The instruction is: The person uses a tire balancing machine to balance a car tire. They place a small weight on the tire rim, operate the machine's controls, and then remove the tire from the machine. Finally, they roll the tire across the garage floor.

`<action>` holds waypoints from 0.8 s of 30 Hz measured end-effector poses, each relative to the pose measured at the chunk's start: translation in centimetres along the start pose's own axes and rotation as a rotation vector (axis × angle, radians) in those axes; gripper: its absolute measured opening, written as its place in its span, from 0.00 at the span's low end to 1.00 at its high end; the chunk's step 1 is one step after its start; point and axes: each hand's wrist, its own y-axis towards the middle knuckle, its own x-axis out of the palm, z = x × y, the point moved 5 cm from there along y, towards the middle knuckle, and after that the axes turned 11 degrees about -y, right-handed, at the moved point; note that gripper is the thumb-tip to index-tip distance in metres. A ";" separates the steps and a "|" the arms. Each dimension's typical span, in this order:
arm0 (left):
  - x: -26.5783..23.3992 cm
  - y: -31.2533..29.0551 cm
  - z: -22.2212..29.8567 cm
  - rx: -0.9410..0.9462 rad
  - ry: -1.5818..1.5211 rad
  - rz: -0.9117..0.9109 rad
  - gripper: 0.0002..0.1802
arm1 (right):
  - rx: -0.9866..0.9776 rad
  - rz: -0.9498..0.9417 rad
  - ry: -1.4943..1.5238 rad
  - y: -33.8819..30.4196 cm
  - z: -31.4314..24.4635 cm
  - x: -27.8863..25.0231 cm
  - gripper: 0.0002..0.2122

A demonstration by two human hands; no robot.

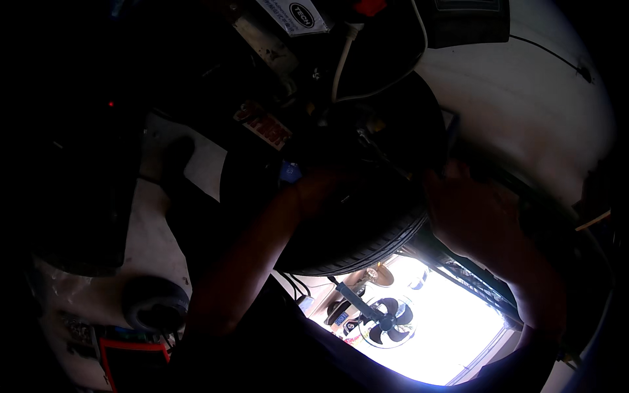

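A white rectangular label (293, 16) with a black oval mark sits at the top centre, tilted. Lower and to the left, a red and white sticker (263, 124) lies slanted on a dark surface. Its small print is blurred.

Tyre (367, 242) matt black rubber, ribbed tread.
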 end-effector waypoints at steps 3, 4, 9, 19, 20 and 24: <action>0.0 0.6 -1.0 0.005 0.003 -0.084 0.21 | 0.045 0.116 0.124 -1.5 -0.7 -0.2 0.11; 0.1 0.8 -1.5 0.002 0.024 -0.119 0.21 | 0.068 0.162 0.187 -2.0 -0.9 0.3 0.12; -1.0 1.3 0.5 0.465 0.811 -0.129 0.20 | 0.022 -0.008 0.247 0.4 -0.5 0.9 0.11; 1.7 -0.3 0.7 0.522 0.819 0.030 0.20 | 0.243 0.464 0.366 -4.9 1.1 1.8 0.13; 2.2 -0.3 0.8 0.516 0.834 0.027 0.20 | 0.447 0.306 0.764 -6.1 2.0 3.7 0.13; 2.3 0.1 1.4 0.597 1.111 0.110 0.19 | 0.494 0.313 0.983 -8.0 1.5 8.4 0.15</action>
